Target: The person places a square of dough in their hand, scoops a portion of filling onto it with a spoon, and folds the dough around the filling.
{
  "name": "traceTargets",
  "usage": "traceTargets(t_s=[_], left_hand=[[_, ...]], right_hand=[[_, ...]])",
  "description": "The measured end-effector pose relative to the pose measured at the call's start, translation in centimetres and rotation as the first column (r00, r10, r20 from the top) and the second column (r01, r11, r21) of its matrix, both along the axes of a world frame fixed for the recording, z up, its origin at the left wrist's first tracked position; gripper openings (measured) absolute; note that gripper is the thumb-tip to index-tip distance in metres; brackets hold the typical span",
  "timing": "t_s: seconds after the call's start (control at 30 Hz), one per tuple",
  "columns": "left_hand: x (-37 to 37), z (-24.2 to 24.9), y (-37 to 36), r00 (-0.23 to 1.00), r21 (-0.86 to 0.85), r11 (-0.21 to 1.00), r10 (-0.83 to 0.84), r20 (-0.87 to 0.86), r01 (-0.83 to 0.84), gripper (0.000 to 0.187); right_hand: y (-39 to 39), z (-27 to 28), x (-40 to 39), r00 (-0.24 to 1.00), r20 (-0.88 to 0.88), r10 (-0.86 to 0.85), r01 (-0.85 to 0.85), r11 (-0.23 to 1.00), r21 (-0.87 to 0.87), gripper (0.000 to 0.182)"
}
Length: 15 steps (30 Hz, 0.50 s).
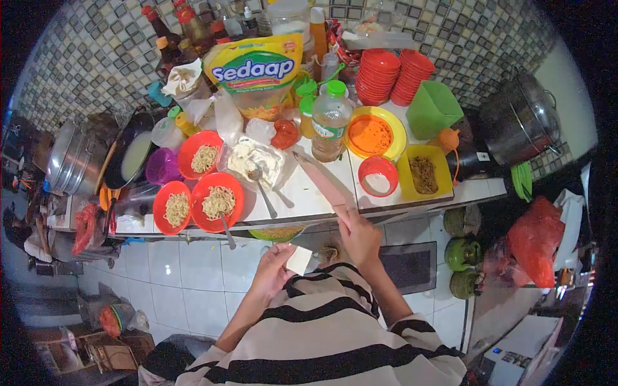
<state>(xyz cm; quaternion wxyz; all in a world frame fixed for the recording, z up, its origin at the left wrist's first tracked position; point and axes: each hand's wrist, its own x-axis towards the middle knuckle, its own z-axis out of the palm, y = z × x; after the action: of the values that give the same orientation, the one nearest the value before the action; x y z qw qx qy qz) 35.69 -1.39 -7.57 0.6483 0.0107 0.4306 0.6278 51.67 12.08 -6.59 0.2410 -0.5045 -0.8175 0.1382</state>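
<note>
Low in front of the counter, my left hand (272,267) pinches a small, flat, pale square piece (299,260) by its left side. My right hand (360,239) is closed around the handle end of a large knife (322,183), its blade reaching over the white counter and its tip pointing up and left. Left of the blade sits a clear tub (275,168) of white spread with a spoon (265,193) in it. Red bowls of noodles (219,202) stand further left. A small red bowl (378,176) with pale contents is right of the knife.
Behind the knife stand a green-capped bottle (332,122), a yellow plate of orange sauce (400,138) and stacked red bowls (377,77). A yellow container (425,174) holds brown food. A Sedaap bag (254,77) is at the back. Pots (77,154) flank the counter.
</note>
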Motion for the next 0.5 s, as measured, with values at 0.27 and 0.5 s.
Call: traceTargets(t_s=[0.27, 0.5], left_hand=[[-2.8, 4.5, -2.0, 0.987, -0.001, 0.988, 0.153, -0.048, -0.153, 0.014], [-5.9, 7.8, -2.9, 0.988, -0.023, 0.988, 0.155, -0.002, -0.155, 0.018]], right_hand=[[4.0, -2.3, -2.1, 0.997, 0.045, 0.067, -0.068, 0.997, 0.039, 0.029], [4.2, -3.2, -3.8, 0.996, 0.082, -0.041, 0.035, 0.997, 0.07, 0.028]])
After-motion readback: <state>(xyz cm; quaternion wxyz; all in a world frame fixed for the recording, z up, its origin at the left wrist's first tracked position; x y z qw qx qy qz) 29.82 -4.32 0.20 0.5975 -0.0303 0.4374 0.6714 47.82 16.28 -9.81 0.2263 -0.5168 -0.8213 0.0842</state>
